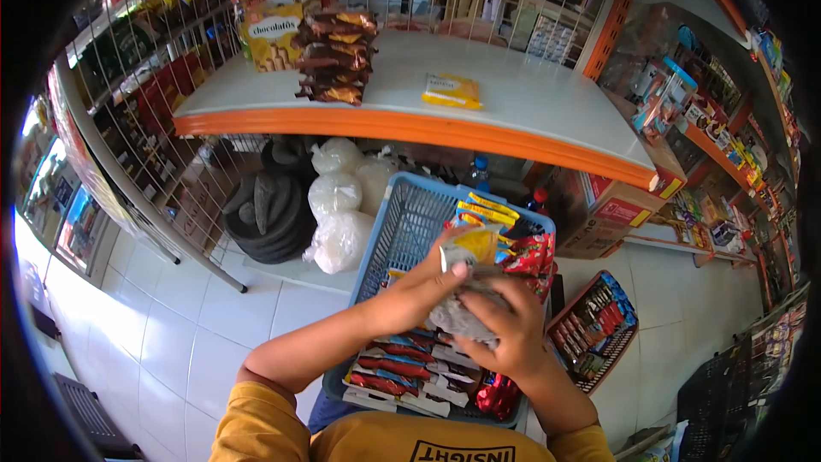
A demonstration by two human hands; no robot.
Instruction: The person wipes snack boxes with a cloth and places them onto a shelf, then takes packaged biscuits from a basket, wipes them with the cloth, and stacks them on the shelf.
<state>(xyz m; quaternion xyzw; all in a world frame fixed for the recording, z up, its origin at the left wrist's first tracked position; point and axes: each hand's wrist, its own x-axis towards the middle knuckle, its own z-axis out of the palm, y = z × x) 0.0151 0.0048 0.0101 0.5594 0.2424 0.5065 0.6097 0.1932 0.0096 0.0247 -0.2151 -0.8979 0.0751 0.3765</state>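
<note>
My left hand (419, 288) is closed on a yellow and white snack packet (475, 246), held above the blue plastic basket (369, 261). Close beside it, the fingers of my right hand (506, 325) are curled over a crumpled grey cloth (457, 318), which sits just under the packet. Part of both held things is hidden behind the fingers. In the basket, rows of red and silver packets (410, 368) lie below my hands, and red packets (532, 257) and yellow sachets (487, 208) stand toward its far right.
On the orange-edged white shelf (513, 77) are a yellow packet (451, 91), a stack of brown packets (338, 56) and a Chocolatos pack (275, 34). White bags (339, 239) and stone mortars (265, 216) sit underneath. A smaller basket (596, 325) stands on the floor at right.
</note>
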